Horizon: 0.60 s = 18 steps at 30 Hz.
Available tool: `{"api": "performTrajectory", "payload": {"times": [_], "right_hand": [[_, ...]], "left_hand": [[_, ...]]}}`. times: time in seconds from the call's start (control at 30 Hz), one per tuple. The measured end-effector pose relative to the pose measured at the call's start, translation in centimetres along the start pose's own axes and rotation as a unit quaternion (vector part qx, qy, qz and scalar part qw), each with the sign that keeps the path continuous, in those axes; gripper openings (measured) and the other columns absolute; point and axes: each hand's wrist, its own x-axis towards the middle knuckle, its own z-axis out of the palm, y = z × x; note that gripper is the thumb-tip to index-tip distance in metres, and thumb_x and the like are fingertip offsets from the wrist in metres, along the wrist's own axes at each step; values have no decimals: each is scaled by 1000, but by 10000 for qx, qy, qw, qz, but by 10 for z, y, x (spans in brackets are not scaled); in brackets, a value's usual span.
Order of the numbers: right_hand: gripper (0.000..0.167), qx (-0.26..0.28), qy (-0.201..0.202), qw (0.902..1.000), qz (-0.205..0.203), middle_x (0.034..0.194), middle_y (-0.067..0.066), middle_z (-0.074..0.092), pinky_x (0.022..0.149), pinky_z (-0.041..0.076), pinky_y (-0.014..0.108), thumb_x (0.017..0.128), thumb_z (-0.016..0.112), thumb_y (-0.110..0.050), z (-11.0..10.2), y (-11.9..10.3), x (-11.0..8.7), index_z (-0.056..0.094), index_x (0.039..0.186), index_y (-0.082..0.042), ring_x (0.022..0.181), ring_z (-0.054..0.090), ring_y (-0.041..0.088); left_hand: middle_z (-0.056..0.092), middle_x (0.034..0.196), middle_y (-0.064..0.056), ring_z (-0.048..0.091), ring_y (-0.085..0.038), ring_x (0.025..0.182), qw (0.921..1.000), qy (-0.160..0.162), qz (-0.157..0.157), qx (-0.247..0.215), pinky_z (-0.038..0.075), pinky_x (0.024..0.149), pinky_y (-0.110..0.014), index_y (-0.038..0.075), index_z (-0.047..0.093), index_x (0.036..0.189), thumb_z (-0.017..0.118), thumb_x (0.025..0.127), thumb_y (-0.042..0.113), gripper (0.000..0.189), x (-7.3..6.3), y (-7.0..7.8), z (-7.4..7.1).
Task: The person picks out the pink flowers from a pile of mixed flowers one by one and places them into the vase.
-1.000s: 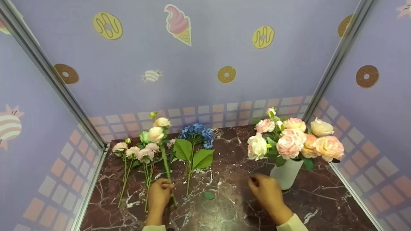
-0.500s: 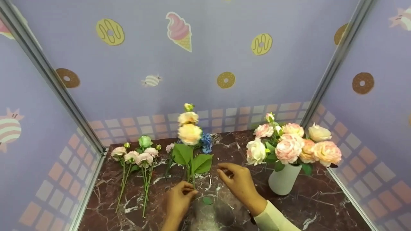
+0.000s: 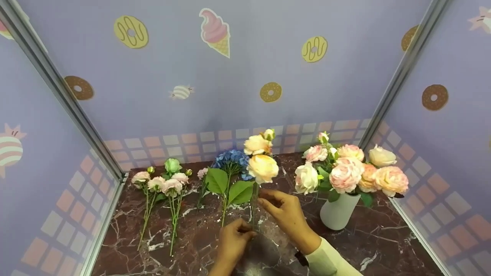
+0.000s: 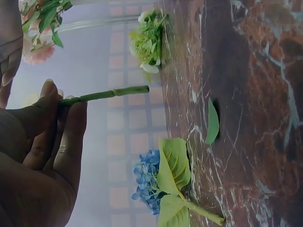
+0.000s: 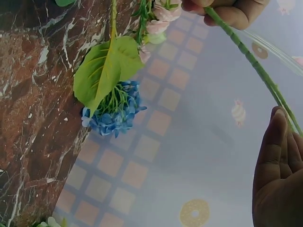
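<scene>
Left wrist view: flower stem point(image 4: 128, 91) juts past left grip point(image 4: 42, 163)

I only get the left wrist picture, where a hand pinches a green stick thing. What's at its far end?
Observer: The head view shows two peach blooms topping that stem.
Visitor: Lovely! Is there a vase anywhere?
Observer: Yes, a white vase stands on the right in the head view, holding flowers.
Visitor: Besides the blue flower I can see, are any others lying loose?
Observer: Yes, pale pink flowers lie on the table, on the left in the head view.
</scene>
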Motion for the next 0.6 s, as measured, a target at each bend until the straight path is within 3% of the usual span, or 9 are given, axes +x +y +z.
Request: {"api": "performTrajectory", "payload": {"times": [0.13, 0.3, 0.47, 0.6], "right_hand": [[16, 183, 7, 9998, 67, 109, 9, 88, 81, 65, 24, 102, 86, -23, -2, -1, -1, 88, 115, -13, 92, 81, 11], [5, 197, 74, 9998, -52, 91, 13, 85, 67, 57, 20, 102, 86, -16, -4, -1, -3, 89, 102, -12, 74, 73, 7], [8, 97, 200, 9996, -144, 83, 9, 85, 65, 60, 21, 99, 89, -15, -10, -2, -7, 89, 96, -8, 69, 74, 9], [2, -68, 357, 9978, -547, 83, 8, 85, 64, 64, 24, 96, 89, -9, -22, -6, -11, 88, 96, -7, 68, 75, 9]], "left_hand": [[85, 86, -10, 78, -9, 79, 9999, -75, 33, 86, 65, 73, -21, 7, 77, 83, 95, 80, -4, 21, -1, 0, 3], [85, 87, -11, 78, -8, 79, 9996, -182, -157, -172, 66, 74, -21, 5, 77, 84, 94, 81, -5, 20, -3, 0, 7], [85, 90, -11, 79, -9, 82, 9992, -268, -124, -280, 65, 75, -20, 5, 78, 88, 95, 83, 0, 18, -4, 0, 10], [87, 96, -11, 81, -11, 87, 9984, -466, -95, -289, 67, 79, -22, 2, 80, 98, 96, 85, 7, 21, -4, -1, 12]]}}
